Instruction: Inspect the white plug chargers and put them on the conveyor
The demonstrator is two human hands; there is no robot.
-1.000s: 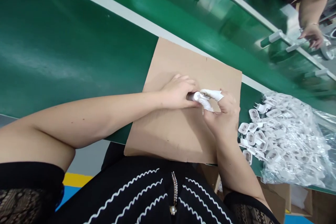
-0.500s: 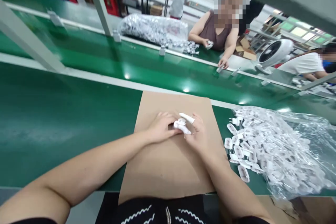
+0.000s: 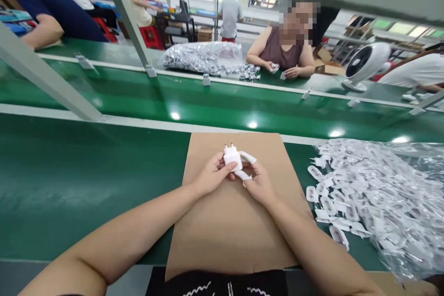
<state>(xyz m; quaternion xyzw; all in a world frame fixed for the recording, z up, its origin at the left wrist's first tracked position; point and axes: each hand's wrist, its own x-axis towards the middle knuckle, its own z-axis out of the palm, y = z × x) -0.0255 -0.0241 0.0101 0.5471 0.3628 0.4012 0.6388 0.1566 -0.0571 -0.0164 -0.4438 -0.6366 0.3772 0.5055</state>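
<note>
A white two-pin plug charger (image 3: 231,156) is held above a sheet of brown cardboard (image 3: 222,226), its metal pins pointing up and away from me. My left hand (image 3: 215,173) is closed on it, with the thumb across its front face and the fingers behind. On the other side, my right hand (image 3: 258,180) has white coverings on its thumb and index finger. Those two fingertips pinch the charger's right and lower edge, leaving a gap between them and the palm. The other right fingers are mostly hidden.
Right of the cardboard lies a heap of white plug housings (image 3: 367,199), partly under clear plastic. A green conveyor (image 3: 215,111) runs across ahead, with chargers along its far rail. Beyond it a co-worker (image 3: 286,51) handles white parts beside another plastic bag (image 3: 204,55). Grey posts (image 3: 52,74) rise at left.
The charger has turned so its flat face and pins now show. My left thumb has moved onto its front. The view has tilted up, and the co-worker's hands are closer together.
</note>
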